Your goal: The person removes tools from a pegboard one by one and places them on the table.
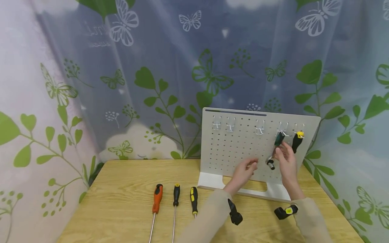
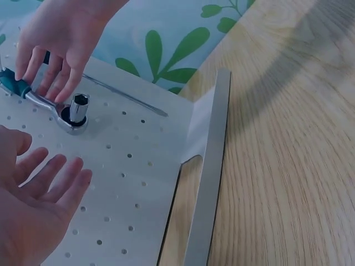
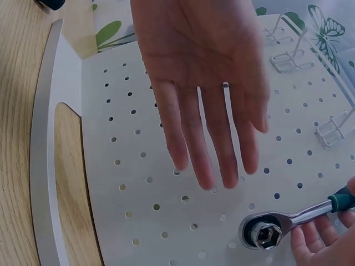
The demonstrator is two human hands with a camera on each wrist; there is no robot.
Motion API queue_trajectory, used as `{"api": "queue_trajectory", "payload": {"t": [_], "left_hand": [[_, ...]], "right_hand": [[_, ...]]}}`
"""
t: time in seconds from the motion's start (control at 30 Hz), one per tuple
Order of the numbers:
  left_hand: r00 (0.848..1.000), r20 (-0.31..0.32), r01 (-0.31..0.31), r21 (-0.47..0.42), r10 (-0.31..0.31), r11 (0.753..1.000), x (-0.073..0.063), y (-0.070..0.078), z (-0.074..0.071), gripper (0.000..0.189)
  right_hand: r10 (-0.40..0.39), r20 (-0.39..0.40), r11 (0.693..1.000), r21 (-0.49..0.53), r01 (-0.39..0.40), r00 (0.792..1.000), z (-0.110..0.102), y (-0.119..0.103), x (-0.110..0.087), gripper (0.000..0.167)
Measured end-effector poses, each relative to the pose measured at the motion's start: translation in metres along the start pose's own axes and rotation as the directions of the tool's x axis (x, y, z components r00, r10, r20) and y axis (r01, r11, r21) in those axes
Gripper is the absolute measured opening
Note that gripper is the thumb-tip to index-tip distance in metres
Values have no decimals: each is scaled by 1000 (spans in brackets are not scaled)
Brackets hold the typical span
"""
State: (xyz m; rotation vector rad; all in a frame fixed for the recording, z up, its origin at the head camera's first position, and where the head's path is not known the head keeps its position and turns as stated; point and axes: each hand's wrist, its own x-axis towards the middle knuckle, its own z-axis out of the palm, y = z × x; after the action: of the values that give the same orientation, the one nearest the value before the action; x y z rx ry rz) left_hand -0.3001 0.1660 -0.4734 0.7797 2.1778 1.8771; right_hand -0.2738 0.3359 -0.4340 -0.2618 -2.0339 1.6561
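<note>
My right hand (image 1: 287, 163) holds a ratchet wrench (image 1: 279, 139) with a green handle, thumb at the handle and fingers behind the metal shank. The wrench's top end is at a wire hook (image 1: 282, 126) on the white pegboard (image 1: 234, 148). In the right wrist view its socket head (image 3: 266, 235) faces outward. My left hand (image 1: 244, 172) is in front of the board, left of the wrench, fingers extended and apart from it; its palm (image 3: 199, 66) shows large in the right wrist view. A black-and-yellow screwdriver (image 1: 297, 143) hangs on the rightmost hook.
On the wooden table (image 1: 121, 189), left of the board, lie an orange-handled screwdriver (image 1: 157, 199), a slim black-handled screwdriver (image 1: 176, 195) and a black-and-yellow screwdriver (image 1: 193, 200). Bare wire hooks (image 1: 230, 126) line the board's upper left. A printed curtain (image 1: 170, 50) stands behind.
</note>
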Motion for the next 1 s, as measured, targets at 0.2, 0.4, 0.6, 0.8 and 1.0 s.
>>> {"api": "queue_trajectory", "payload": {"t": [0.2,0.4,0.6,0.8,1.0], "left_hand": [[999,31,35,-44,-34,998,8,9,14,37],[996,29,84,-71,-82,994,13,15,26,36],[992,-1,124,-166,-126,978,16,17,34,32],[984,-49,154,-223,-169,963,16,22,41,23],[982,-85,141,-258,-168,956,14,26,46,17]], "right_hand": [[5,24,1000,21,-6,1000,-2,-2,1,56],[17,43,999,45,-19,999,-3,-6,0,56],[-5,39,999,48,3,999,-5,-8,-1,52],[-40,25,998,43,39,999,-6,-7,-1,48],[-89,43,985,154,81,995,-12,-6,5,26]]}}
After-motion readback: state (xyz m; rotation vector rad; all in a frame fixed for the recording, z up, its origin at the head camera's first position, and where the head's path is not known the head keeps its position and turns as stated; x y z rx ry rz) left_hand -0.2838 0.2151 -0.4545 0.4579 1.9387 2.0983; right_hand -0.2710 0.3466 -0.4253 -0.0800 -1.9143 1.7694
